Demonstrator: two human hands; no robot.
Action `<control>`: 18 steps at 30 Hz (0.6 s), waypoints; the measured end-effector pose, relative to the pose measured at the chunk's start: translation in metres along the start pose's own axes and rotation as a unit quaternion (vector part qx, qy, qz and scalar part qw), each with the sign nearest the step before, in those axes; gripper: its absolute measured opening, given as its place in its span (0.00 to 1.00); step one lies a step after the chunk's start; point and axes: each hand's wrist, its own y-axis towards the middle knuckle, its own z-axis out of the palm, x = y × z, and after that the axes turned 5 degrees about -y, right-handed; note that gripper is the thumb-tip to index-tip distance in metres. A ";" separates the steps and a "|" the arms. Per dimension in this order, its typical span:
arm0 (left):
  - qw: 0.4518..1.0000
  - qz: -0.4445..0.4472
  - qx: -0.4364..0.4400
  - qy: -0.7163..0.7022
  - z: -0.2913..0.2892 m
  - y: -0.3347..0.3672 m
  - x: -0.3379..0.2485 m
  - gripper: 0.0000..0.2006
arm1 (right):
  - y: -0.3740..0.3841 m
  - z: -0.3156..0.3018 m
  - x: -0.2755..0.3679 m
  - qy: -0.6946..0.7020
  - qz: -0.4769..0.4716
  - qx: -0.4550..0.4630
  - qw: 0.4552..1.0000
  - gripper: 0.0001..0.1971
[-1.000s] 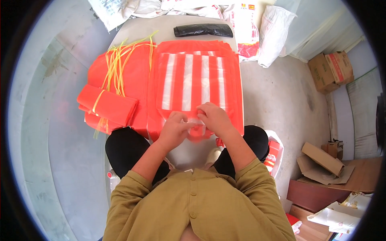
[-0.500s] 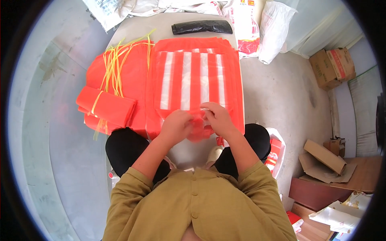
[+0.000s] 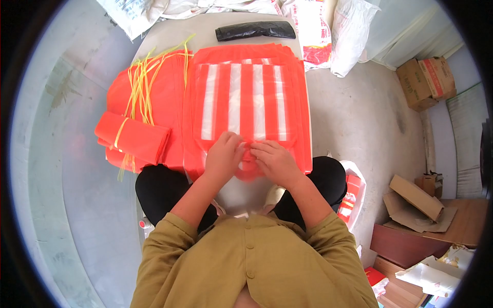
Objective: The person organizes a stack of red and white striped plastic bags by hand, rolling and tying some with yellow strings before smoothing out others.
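Observation:
A red plastic bag with clear stripes (image 3: 246, 100) lies flat on a stack of red plastic sheets (image 3: 303, 118). At its near edge my left hand (image 3: 224, 156) is closed, fingers bent onto the bunched red plastic. My right hand (image 3: 276, 161) faces it, fingertips pressed together on the same edge. A small loop of thin red film hangs between the two hands, over the table's near edge. What exactly the fingertips pinch is partly hidden.
Left of the stack lie more red sheets (image 3: 164, 92) with yellow ties (image 3: 141, 84) and a tied red bundle (image 3: 134, 137). A black plastic roll (image 3: 255, 31) rests at the table's far end. White sacks (image 3: 352, 36) stand beyond; cardboard boxes (image 3: 426, 82) are at right.
My right hand has come down onto the bag's near edge, its fingers now lower and flatter. My left hand has moved slightly up and inward. The striped bag stays in place.

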 end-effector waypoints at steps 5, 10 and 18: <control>0.982 0.154 0.028 0.107 -0.011 -0.014 0.012 0.16 | 0.002 -0.004 0.004 -0.045 0.004 -0.020 0.999 0.16; 0.973 0.167 0.033 0.156 -0.022 -0.013 0.004 0.19 | 0.003 -0.007 0.001 -0.041 -0.002 -0.014 0.999 0.18; 0.978 0.144 0.043 0.142 -0.020 -0.004 0.010 0.21 | 0.005 -0.005 -0.004 -0.037 -0.007 0.009 0.999 0.19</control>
